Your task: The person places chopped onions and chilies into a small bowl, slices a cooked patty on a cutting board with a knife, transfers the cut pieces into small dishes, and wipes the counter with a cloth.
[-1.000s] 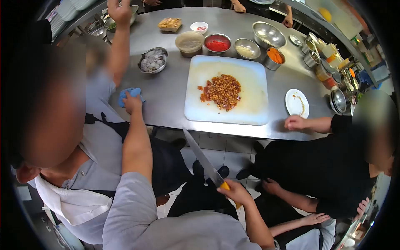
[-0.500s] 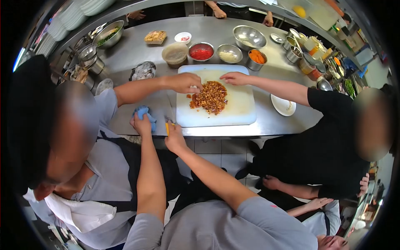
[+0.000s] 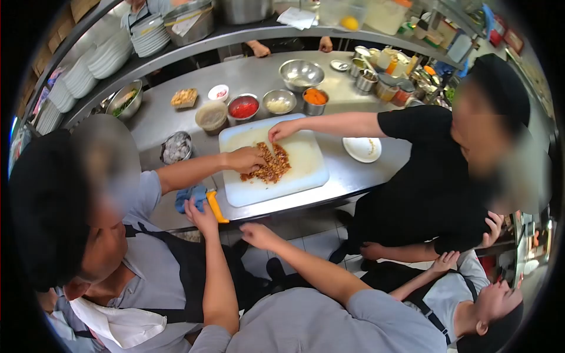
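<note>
My left hand [image 3: 203, 217] is at the table's front edge, its fingers closed on a crumpled blue cloth [image 3: 191, 196]. Right beside it lies a knife with a yellow handle [image 3: 218, 207]; most of its blade is hidden. My right hand [image 3: 260, 236] is in front of the table edge, fingers curled, with nothing visible in it. Behind, a white cutting board [image 3: 306, 167] bears a pile of chopped brown food [image 3: 276, 167]. A co-worker's hand from the left touches that pile, and another co-worker's hand from the right reaches to its top edge.
Along the back stand a bowl of red pieces [image 3: 243, 107], a steel bowl [image 3: 301, 75], a pot of orange pieces [image 3: 315, 100] and a tub [image 3: 211, 116]. A bowl of grey pieces [image 3: 176, 147] is at left, a white plate [image 3: 362, 149] at right. Co-workers stand on both sides.
My right hand has let go of the yellow-handled knife and drawn back from the table. Both co-workers' hands have moved further onto the chopped pile. The view has shifted, showing more of the shelf.
</note>
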